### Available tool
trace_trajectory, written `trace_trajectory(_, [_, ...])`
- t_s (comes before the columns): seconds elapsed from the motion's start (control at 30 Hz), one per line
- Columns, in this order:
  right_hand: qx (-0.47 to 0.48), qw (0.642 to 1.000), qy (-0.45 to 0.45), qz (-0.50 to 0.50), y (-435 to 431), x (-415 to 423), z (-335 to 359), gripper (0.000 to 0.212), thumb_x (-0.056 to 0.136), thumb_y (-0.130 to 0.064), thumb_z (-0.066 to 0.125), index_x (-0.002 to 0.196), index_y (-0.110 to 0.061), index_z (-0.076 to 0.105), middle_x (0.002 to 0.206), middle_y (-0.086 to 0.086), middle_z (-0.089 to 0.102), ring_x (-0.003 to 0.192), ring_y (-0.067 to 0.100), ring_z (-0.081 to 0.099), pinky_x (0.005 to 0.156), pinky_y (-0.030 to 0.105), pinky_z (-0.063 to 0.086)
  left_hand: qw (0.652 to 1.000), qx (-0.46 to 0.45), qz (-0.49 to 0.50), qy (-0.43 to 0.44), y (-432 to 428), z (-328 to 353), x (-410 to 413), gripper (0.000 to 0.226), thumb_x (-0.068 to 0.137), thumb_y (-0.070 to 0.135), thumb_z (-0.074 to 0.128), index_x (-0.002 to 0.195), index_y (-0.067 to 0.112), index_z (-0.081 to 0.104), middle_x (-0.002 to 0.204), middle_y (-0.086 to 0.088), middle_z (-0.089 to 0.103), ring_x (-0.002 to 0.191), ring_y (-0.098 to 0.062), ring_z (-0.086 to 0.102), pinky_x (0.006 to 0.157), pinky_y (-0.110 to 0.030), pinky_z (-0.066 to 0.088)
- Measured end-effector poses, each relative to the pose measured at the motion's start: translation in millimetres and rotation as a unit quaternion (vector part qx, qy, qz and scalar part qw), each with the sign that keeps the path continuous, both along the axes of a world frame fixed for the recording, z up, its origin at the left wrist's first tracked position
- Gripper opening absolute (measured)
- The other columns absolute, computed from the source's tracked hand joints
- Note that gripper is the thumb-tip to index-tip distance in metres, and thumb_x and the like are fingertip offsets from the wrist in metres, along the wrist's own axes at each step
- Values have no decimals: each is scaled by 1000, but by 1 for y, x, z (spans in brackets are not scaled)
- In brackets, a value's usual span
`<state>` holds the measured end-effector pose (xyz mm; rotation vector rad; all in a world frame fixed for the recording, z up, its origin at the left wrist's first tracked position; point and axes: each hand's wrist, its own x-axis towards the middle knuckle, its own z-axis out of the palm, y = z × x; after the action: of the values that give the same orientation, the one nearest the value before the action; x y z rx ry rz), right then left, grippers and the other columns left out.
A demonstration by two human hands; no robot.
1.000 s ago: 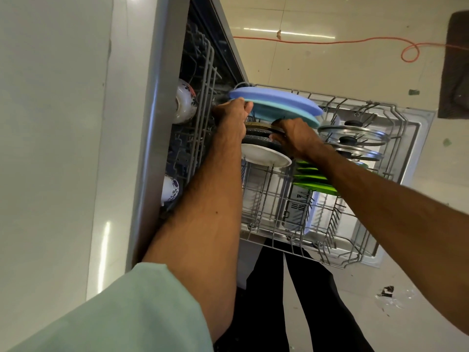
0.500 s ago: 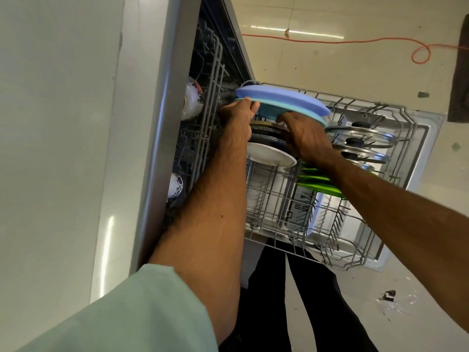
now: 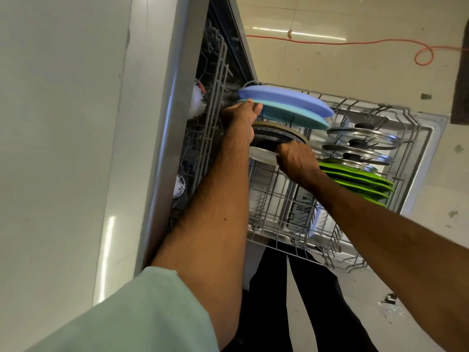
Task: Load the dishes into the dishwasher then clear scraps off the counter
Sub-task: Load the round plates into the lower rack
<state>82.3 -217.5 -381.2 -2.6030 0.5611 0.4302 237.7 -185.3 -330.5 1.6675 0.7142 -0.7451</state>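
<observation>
The dishwasher's lower rack (image 3: 337, 252) is pulled out over the open door. At its back stand a blue plate (image 3: 286, 100) and a teal plate (image 3: 294, 115). In front of them sit a dark speckled plate (image 3: 274, 135) and a white plate (image 3: 261, 154). My left hand (image 3: 241, 120) grips the teal plate's left edge. My right hand (image 3: 297, 161) holds the white plate's rim, fingers curled over it. Glass lids (image 3: 363, 141) and green plates (image 3: 360, 181) fill the rack's right side.
Patterned bowls (image 3: 196, 102) sit in the upper rack (image 3: 215, 102) inside the dishwasher on the left. An orange cable (image 3: 355, 43) runs across the floor beyond. Scraps (image 3: 389, 299) lie on the floor at lower right. My dark trouser legs stand below the rack.
My right hand has moved from the dark plate down toward me onto the white plate's rim. The left hand stays at the teal plate's edge.
</observation>
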Motion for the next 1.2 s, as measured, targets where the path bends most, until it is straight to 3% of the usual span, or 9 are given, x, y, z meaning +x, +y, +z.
trace_trajectory(0.3, [61, 948, -270, -157, -32, -44, 97, 18, 99, -21, 63, 111, -9, 68, 107, 10, 74, 92, 28, 71, 74, 41, 59, 984, 127, -115, -42, 3, -3, 1, 21, 88, 19, 74, 106, 9, 75, 83, 0, 70, 70, -11, 66, 47, -21, 50])
trace_trajectory(0.43, [21, 933, -313, -174, -55, -58, 135, 16, 99, -18, 66, 111, -9, 71, 105, 6, 76, 87, 27, 73, 74, 38, 57, 986, 126, -100, -31, -3, -5, -1, 27, 87, 18, 72, 111, 5, 73, 102, -7, 73, 87, -16, 70, 41, -22, 53])
trace_trajectory(0.5, [17, 927, -330, -175, -63, -61, 146, 15, 99, -17, 66, 109, -8, 71, 104, 4, 77, 81, 26, 73, 68, 39, 58, 990, 114, -87, -6, -5, -8, 0, 31, 88, 22, 70, 114, 4, 70, 116, -13, 72, 102, -19, 69, 60, -22, 59])
trace_trajectory(0.6, [14, 931, -331, -154, -71, -56, 140, 15, 101, -17, 63, 109, -6, 70, 106, 4, 77, 80, 29, 74, 65, 44, 59, 993, 96, -66, 7, -8, -8, 0, 32, 93, 28, 66, 115, 5, 68, 120, -14, 71, 118, -29, 65, 94, -36, 56])
trace_trajectory(0.7, [42, 941, -304, -142, -74, -43, 112, 16, 101, -21, 59, 111, -12, 68, 103, 7, 77, 80, 32, 74, 65, 48, 59, 997, 67, -41, 0, -10, -6, -4, 33, 98, 29, 58, 117, 4, 64, 114, -11, 73, 122, -30, 63, 104, -42, 50])
trace_trajectory(0.9, [68, 962, -235, -118, -74, 1, 57, 11, 98, -16, 57, 106, -12, 64, 94, 10, 74, 77, 33, 69, 67, 47, 57, 999, 31, -30, -34, 0, -9, -11, 21, 90, 13, 66, 109, 5, 71, 104, -9, 75, 100, -22, 70, 82, -33, 57])
trace_trajectory(0.97, [58, 962, -241, -113, -73, 15, 49, 9, 97, -13, 59, 101, -9, 65, 96, 11, 71, 77, 32, 65, 66, 44, 54, 998, 31, -39, -46, 0, -9, -14, 13, 90, 14, 67, 102, 12, 72, 106, -9, 73, 102, -21, 68, 87, -35, 56])
trace_trajectory(1.1, [-23, 973, -213, -82, -65, 29, 41, 10, 95, -8, 63, 103, -2, 59, 109, 15, 54, 79, 28, 55, 55, 42, 51, 994, 41, -78, -58, 0, -12, -18, 34, 98, 16, 60, 132, 15, 64, 128, -6, 64, 108, -15, 59, 87, -27, 48])
trace_trajectory(1.2, [-13, 978, -186, -92, -63, 27, 29, 11, 89, -3, 65, 98, -7, 60, 109, 12, 52, 92, 27, 52, 75, 40, 50, 996, 22, -78, -48, 3, -17, -19, 43, 95, 7, 63, 137, 15, 60, 131, -6, 64, 107, -13, 62, 80, -22, 52])
